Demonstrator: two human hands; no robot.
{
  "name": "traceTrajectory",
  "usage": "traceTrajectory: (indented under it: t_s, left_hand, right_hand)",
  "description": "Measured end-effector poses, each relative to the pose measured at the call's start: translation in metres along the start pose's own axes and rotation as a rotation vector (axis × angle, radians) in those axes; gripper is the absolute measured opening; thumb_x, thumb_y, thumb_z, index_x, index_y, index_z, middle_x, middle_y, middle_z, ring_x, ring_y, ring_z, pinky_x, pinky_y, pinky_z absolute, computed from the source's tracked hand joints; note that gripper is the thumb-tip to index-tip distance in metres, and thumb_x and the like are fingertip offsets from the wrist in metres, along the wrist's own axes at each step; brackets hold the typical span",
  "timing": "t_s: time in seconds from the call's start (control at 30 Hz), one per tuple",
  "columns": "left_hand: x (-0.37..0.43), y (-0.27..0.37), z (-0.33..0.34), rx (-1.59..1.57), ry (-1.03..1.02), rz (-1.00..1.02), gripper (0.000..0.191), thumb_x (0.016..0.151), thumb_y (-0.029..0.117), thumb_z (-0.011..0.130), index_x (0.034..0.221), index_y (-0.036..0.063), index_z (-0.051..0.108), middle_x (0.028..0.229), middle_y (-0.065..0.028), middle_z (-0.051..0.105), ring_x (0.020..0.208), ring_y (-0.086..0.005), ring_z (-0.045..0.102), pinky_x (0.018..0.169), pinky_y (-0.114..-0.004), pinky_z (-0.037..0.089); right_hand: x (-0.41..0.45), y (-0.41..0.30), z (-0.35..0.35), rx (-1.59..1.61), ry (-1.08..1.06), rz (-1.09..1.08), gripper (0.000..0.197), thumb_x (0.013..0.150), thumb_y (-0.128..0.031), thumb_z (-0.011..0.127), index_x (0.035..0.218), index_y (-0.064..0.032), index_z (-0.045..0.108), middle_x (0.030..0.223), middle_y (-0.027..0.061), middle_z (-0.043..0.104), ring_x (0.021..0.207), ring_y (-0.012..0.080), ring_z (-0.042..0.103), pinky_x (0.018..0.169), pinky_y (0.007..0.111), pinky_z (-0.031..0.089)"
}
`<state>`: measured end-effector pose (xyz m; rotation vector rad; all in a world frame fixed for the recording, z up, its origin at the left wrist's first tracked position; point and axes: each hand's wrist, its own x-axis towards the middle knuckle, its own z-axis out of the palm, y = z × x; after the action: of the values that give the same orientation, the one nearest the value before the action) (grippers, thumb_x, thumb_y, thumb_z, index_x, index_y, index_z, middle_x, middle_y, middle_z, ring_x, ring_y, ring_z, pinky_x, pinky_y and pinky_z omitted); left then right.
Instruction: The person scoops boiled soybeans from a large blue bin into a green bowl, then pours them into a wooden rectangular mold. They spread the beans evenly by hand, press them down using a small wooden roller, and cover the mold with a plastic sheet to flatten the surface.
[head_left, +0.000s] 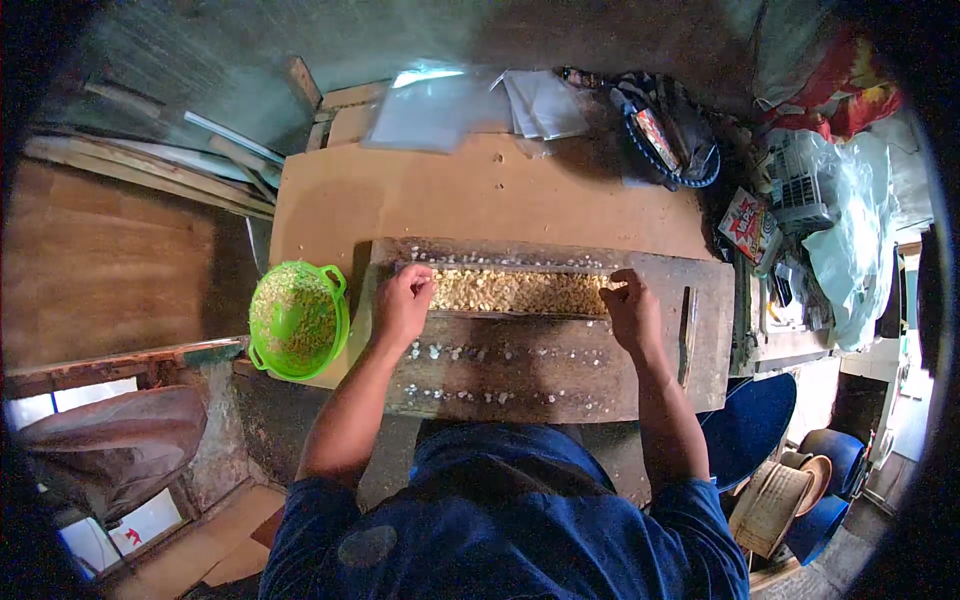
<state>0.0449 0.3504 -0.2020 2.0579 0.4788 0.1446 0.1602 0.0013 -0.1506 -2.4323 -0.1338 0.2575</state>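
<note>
A long, shallow layer of pale yellow beans or grain pieces (517, 292) lies in a clear plastic sheet or narrow mould on a dark wooden board (480, 375). My left hand (405, 300) pinches its left end between thumb and fingers. At the right end, my right hand (631, 300) has its fingertips closed on the edge. White spots dot the board in rows. A thin wooden stick (688, 330) lies on the board to the right of my right hand. Left of the board stands a green plastic colander (343, 330) with more of the pale pieces inside.
Brown cardboard (600, 202) covers the table behind the board. Clear plastic sheets (420, 112) and white sheets or bags (544, 105) lie at the back. A blue basket (705, 176) with packets stands at back right, near a red box (746, 225) and crumpled plastic (851, 240). Blue drums (817, 529) stand lower right.
</note>
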Motion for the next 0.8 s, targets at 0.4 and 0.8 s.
traceTrajectory:
  t_s: [0.4, 0.8]
  left_hand:
    - [-0.001, 0.007, -0.002, 0.055, -0.005, -0.041, 0.024, 0.089, 0.012, 0.069, 0.111, 0.0043, 0.065, 0.085, -0.0110, 0.071, 0.077, -0.0215, 0.068, 0.070, -0.035, 0.052]
    - [-0.002, 0.020, -0.024, 0.098, 0.000, 0.280, 0.011, 0.087, 0.003, 0.064, 0.096, 0.0041, 0.071, 0.094, -0.0125, 0.066, 0.090, -0.0303, 0.065, 0.079, -0.038, 0.052]
  right_hand:
    - [-0.004, -0.005, 0.005, -0.024, 0.041, -0.044, 0.023, 0.090, -0.017, 0.069, 0.108, -0.0045, 0.065, 0.091, 0.0169, 0.073, 0.085, 0.0309, 0.071, 0.072, 0.040, 0.054]
    - [-0.001, 0.007, -0.001, 0.188, 0.033, -0.180, 0.014, 0.095, -0.012, 0.062, 0.103, -0.0030, 0.069, 0.098, 0.0150, 0.071, 0.085, 0.0312, 0.070, 0.074, 0.039, 0.054]
